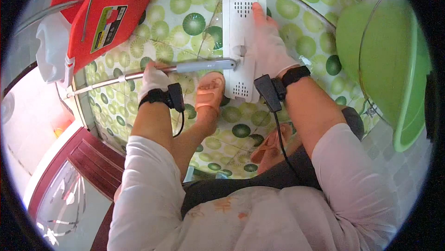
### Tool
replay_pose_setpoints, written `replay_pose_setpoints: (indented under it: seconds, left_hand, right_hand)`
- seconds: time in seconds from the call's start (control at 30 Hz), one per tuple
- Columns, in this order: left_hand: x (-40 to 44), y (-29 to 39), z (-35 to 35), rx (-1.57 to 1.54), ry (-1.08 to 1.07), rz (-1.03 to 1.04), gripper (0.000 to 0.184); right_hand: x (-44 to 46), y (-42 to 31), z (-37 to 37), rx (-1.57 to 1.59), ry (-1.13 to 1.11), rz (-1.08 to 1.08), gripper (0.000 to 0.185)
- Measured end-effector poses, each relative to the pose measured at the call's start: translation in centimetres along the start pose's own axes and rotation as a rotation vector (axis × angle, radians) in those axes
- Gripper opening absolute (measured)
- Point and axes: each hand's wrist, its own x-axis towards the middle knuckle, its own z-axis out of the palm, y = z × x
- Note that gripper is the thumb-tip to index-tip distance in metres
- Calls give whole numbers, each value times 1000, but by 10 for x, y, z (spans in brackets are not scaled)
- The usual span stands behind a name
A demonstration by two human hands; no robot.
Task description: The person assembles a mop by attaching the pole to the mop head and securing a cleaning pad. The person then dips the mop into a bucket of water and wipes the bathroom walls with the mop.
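Observation:
A flat mop lies across the middle of the view, its white slotted head (237, 33) turned lengthwise and its pole (204, 65) running off to the left. My left hand (154, 78), in a white glove, is wrapped round the metal part of the pole. On the right side of the mop head, my gloved right hand (269, 45) grips the edge, with one finger on top near the far end. The underside of the head is hidden. Both wrists wear black straps with small devices and cables.
A red bucket (134, 1) and a translucent white plastic container (52, 49) stand at upper left. At right is a green basin (380, 52). My sandalled feet stand on the wet-looking, green-patterned floor (162, 31). A dark red framed door (99, 160) is at lower left.

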Motion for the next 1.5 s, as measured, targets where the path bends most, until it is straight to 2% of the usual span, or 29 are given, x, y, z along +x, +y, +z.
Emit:
replay_pose_setpoints:
  seconds: [0.07, 0.1, 0.13, 0.17, 0.2, 0.23, 0.27, 0.33, 0.4, 0.47, 0.5, 0.57, 0.6, 0.67, 0.73, 0.77, 0.83, 0.93, 0.97, 1.0, 1.03, 1.07, 1.13, 1.2, 1.23, 1.33, 1.4, 1.47, 1.5]
  left_hand:
    - [9, -5, 23, -1660, -42, -700, 11]
    - [10, -9, 32, -1515, -28, -397, 25]
    - [8, 8, 20, -1518, -31, -400, 25]
    - [5, 38, -7, -1761, 152, -569, 26]
    - [5, 55, -22, -1991, 352, -738, 27]
    - [17, 50, -17, -2051, 515, -851, 29]
    - [20, 47, -14, -2052, 517, -850, 29]
    - [19, 54, -26, -2080, 555, -763, 30]
    - [14, 63, -31, -2071, 623, -807, 33]
    - [13, 64, -35, -2054, 638, -800, 36]
    - [12, 68, -42, -2044, 661, -788, 38]
    - [8, 77, -61, -2042, 661, -717, 38]
    - [9, 80, -67, -2033, 680, -647, 38]
    - [15, 81, -73, -2056, 720, -576, 38]
    - [17, 82, -83, -1987, 822, -651, 33]
    - [18, 84, -87, -1981, 861, -674, 30]
    - [13, 98, -98, -1918, 896, -651, 29]
    - [3, 119, -111, -1830, 894, -572, 26]
    - [-1, 126, -113, -1839, 874, -500, 25]
    - [-2, 131, -113, -1851, 851, -428, 24]
    - [-3, 129, -112, -1837, 829, -424, 24]
    - [-1, 127, -110, -1843, 867, -411, 25]
    - [-2, 136, -110, -1855, 886, -390, 25]
    - [-6, 147, -111, -1869, 912, -320, 27]
    - [-9, 156, -113, -1822, 958, -382, 28]
    - [-18, 165, -111, -1750, 964, -383, 28]
    - [-24, 167, -112, -1725, 954, -390, 28]
    - [-23, 163, -114, -1709, 943, -491, 29]
    - [-21, 157, -114, -1698, 915, -468, 32]
  right_hand:
    - [-4, 4, 7, -31, 91, -117, 67]
    - [-1, 12, 2, -31, 96, -110, 67]
    - [8, 23, -4, -321, 144, -217, 66]
    - [13, 29, -7, -609, 187, -324, 66]
    - [7, 19, -5, -609, 187, -324, 66]
    - [-6, -2, 0, -492, 203, -171, 64]
    - [-14, -13, 4, -374, 216, -20, 62]
    - [-14, -15, 4, -421, 190, -25, 63]
    - [-10, -12, -4, -476, 176, -31, 64]
    - [-5, 2, -13, -668, 266, -265, 66]
    - [-9, 3, -13, -671, 275, -263, 66]
    - [-23, 6, -7, -689, 877, -387, 56]
    - [-35, 11, -3, -686, 891, -386, 56]
    - [-64, 33, 12, -544, 653, -282, 51]
    - [-72, 67, 37, -61, 212, -61, 48]
    - [-80, 68, 45, -50, 218, -64, 48]
    - [-92, 68, 58, 327, -61, 247, 54]
    - [-80, 61, 60, 580, -90, 331, 51]
    - [-82, 62, 59, 600, -82, 337, 51]
    - [-83, 63, 58, 760, -98, 299, 46]
    - [-87, 63, 58, 920, -110, 264, 41]
    - [-86, 61, 59, 937, -101, 258, 41]
    - [-84, 56, 59, 1125, -120, 169, 29]
    - [-85, 50, 62, 1195, -77, 183, 27]
    - [-85, 49, 62, 1255, -49, 206, 24]
    - [-83, 48, 54, 1074, -8, 190, 21]
    - [-85, 47, 52, 1065, -21, 186, 20]
    - [-87, 43, 48, 1054, -33, 178, 21]
    - [-89, 38, 45, 923, -42, 179, 21]
